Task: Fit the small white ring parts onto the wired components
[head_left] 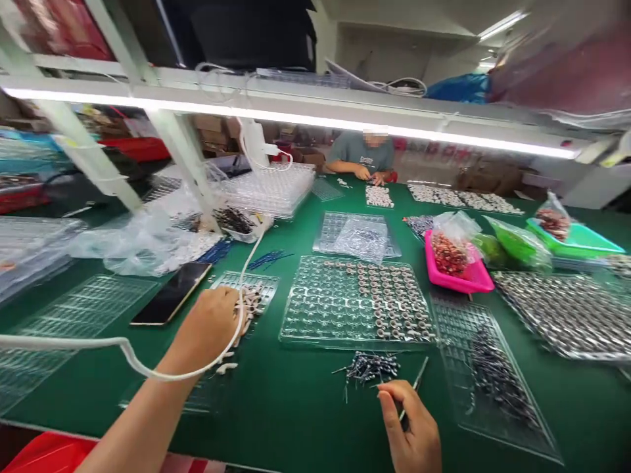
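Observation:
My left hand [211, 325] is closed, with its fingers curled down into a pile of small off-white parts [251, 302] on a clear tray [269, 284]; what its fingertips hold is hidden. My right hand [411, 427] has thumb and forefinger pinched together beside a heap of small dark components with thin leads [372, 366]. Slim metal tweezers [420, 374], as far as I can make out, lie in that hand and point away. Between and beyond both hands lies a clear compartment tray [335, 312], its right side filled with rows of ring-shaped pale parts [394, 302].
A white cable [162, 376] loops across my left wrist. Nearby are a phone [172, 294], a tray of dark leaded parts [503, 374], a pink basket [463, 281] and stacked clear trays [276, 187]. A co-worker [365, 157] sits opposite, below a lit shelf [296, 118].

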The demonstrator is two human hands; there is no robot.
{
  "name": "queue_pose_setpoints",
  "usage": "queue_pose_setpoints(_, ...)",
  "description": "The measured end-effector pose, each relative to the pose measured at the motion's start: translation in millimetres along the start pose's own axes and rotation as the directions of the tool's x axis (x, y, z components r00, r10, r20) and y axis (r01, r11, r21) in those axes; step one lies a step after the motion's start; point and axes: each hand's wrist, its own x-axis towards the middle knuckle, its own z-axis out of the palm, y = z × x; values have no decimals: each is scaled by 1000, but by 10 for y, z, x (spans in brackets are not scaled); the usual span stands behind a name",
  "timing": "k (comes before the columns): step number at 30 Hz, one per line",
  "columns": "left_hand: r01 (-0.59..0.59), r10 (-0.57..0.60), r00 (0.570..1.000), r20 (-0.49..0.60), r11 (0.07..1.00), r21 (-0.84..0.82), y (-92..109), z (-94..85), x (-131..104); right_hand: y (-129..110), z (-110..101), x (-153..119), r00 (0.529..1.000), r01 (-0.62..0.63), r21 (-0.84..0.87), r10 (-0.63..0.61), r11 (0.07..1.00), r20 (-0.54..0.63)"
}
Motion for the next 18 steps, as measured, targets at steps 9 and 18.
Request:
queue_pose_setpoints(9, -202, 321, 904, 282, 903, -379, 1555, 615, 851, -58, -43, 56, 997, 63, -21, -62, 998, 54)
queue_pose_setpoints(18, 23, 128, 806, 578, 969, -246, 1973, 1080, 1293, -32, -37, 13, 997, 46, 29, -47, 999, 56)
